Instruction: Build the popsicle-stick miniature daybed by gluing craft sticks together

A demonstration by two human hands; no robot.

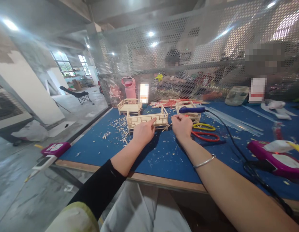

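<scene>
A small model of pale wooden sticks (133, 120), shaped like a railed bench or bed, stands in the middle of the blue table. My left hand (144, 131) grips its near side, with the index finger stretched along the railing. Just right of the model, my right hand (182, 126) is closed in a pinch, and what its fingertips hold is too small to name. Behind my left hand stands a similar stick model (130, 107). Another stick model (188, 108) is beyond my right hand, partly hidden by a blue-handled corded tool (192, 110).
Yellow (204, 125) and red looped handles (208, 138) lie right of my right hand. Red sticks (171, 103) and clear strips (236, 120) lie farther back. Wood scraps litter the table (91, 145). A purple power strip (279, 162) is at right; perforated mesh (139, 61) rises behind.
</scene>
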